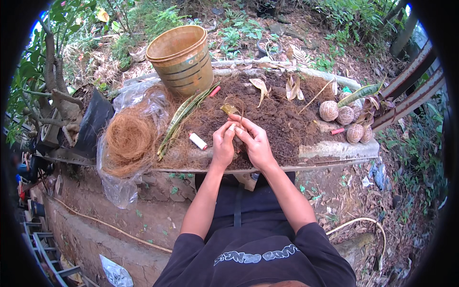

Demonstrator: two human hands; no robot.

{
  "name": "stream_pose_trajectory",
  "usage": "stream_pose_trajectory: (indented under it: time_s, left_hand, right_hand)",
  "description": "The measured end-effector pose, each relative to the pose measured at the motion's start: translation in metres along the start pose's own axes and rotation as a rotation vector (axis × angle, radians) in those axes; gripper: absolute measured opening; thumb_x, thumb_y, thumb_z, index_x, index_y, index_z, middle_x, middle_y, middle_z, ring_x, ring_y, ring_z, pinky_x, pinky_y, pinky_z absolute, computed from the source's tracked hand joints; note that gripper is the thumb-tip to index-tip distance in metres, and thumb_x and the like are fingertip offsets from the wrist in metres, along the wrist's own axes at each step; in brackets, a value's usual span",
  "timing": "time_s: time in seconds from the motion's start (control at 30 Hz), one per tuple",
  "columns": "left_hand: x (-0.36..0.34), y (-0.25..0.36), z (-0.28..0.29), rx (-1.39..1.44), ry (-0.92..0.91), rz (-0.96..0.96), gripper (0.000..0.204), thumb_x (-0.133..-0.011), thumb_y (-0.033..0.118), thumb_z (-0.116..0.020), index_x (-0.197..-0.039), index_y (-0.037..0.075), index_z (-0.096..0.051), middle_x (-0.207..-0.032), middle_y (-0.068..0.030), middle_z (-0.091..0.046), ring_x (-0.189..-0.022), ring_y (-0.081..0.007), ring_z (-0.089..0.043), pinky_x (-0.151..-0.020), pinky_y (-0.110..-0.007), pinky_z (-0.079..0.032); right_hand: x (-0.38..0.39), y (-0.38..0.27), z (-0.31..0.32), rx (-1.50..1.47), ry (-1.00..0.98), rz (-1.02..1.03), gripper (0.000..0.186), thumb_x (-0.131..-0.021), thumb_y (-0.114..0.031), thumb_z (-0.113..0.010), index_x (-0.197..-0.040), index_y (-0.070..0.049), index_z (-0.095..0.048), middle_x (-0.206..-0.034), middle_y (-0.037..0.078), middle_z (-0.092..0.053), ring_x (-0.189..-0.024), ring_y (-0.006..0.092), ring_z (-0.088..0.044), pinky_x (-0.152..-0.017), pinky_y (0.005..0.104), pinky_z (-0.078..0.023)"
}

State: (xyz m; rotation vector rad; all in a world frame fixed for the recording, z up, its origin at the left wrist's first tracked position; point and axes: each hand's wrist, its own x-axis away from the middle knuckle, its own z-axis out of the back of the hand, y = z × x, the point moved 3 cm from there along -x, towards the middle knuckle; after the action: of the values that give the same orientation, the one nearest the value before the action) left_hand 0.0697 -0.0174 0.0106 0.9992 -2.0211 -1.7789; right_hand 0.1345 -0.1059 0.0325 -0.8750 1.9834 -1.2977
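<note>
A thin strand of brown fibre (237, 111) is rising from between the two hands, over the soil-covered table (334, 149). The left hand (224, 143) and the right hand (256, 141) are meeting fingertip to fingertip, both pinching narrowly on the strand's lower end. A small white spool (197, 141) is lying just beside the left hand on the soil. Further left, long green leaves (181, 115) are lying beside a mound of coconut fibre (130, 139) sitting in a clear plastic bag (119, 189). A tan plastic pot (182, 60) is standing upright behind them. Well apart to the right, several fibre-wrapped balls (344, 119) are clustering near the table edge.
</note>
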Motion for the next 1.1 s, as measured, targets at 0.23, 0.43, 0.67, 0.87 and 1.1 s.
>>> stream_pose_trajectory:
  time_s: [0.23,0.43,0.67,0.87,1.1]
  left_hand:
    - [-0.003,0.007,0.001,0.370,-0.101,0.210,0.033,-0.097,0.024,-0.043,-0.099,-0.003,-0.061,-0.088,-0.0072,-0.061,-0.076,-0.0137,-0.058,-0.073,-0.028,-0.047]
    - [-0.003,0.015,-0.009,0.217,-0.097,0.048,0.030,-0.097,0.020,-0.043,-0.099,-0.005,-0.060,-0.089,-0.0064,-0.059,-0.082,-0.0152,-0.057,-0.079,-0.029,-0.046]
    - [-0.001,-0.008,0.002,0.598,-0.144,0.160,0.033,-0.099,0.037,-0.059,-0.101,0.004,-0.060,-0.091,-0.0062,-0.063,-0.070,-0.0110,-0.061,-0.047,-0.023,-0.045]
    - [-0.001,0.006,-0.007,0.466,-0.121,0.116,0.029,-0.097,0.027,-0.058,-0.105,-0.001,-0.061,-0.094,-0.0057,-0.062,-0.085,-0.0115,-0.061,-0.074,-0.026,-0.051]
    - [0.000,-0.003,-0.004,0.452,-0.021,0.071,0.033,-0.100,0.028,-0.050,-0.105,-0.002,-0.061,-0.095,-0.0059,-0.063,-0.086,-0.0127,-0.061,-0.075,-0.028,-0.051]
  right_hand:
    - [0.000,-0.010,0.006,0.161,-0.195,-0.043,0.068,-0.094,-0.019,-0.067,-0.151,-0.001,-0.034,-0.134,0.007,-0.054,-0.102,0.0105,-0.055,-0.084,0.0265,-0.049]
    - [0.006,-0.005,0.006,0.294,-0.115,0.149,0.080,-0.092,-0.010,-0.065,-0.155,0.002,-0.017,-0.155,0.018,-0.030,-0.140,0.0235,-0.037,-0.117,0.0378,-0.026]
    - [0.001,0.000,0.007,0.109,-0.123,-0.009,0.065,-0.095,-0.029,-0.065,-0.149,-0.002,-0.039,-0.145,0.015,-0.049,-0.136,0.0248,-0.044,-0.114,0.0390,-0.031]
    - [0.005,0.004,-0.005,-0.077,0.050,0.046,0.062,-0.100,-0.022,-0.057,-0.153,-0.002,-0.031,-0.141,0.012,-0.051,-0.131,0.0196,-0.046,-0.113,0.0348,-0.032]
    - [0.005,0.003,-0.011,-0.262,0.039,-0.001,0.056,-0.100,-0.020,-0.054,-0.150,-0.002,-0.035,-0.135,0.011,-0.054,-0.128,0.0187,-0.048,-0.112,0.0341,-0.032]
